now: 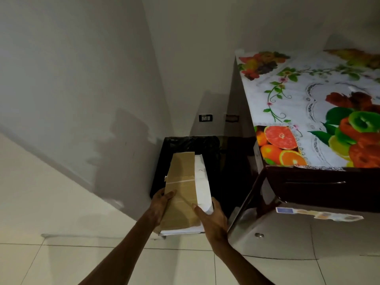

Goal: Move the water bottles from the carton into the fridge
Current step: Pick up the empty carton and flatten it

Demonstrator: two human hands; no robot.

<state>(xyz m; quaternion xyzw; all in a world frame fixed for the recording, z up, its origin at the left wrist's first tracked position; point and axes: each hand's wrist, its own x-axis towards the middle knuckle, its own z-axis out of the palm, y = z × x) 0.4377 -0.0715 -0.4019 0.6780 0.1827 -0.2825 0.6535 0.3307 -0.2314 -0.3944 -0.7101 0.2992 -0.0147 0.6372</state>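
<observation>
Both forearms reach in from the near edge. Left hand [162,200] grips the left side of a flattened carton [183,188], fingers curled over its brown taped face; right hand [211,219] clasps the right side, where white card shows. Held tilted, the carton's far end points into a bin lined with a black bag [224,161], standing in the corner. Just right stands the fridge [308,229], its top draped with a fruit-printed cloth [308,103]. No bottles show.

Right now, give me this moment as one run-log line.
left hand: grips flattened carton | right hand: grips carton | carton: over black-lined bin | fridge: beside bin | bottles: none visible
</observation>
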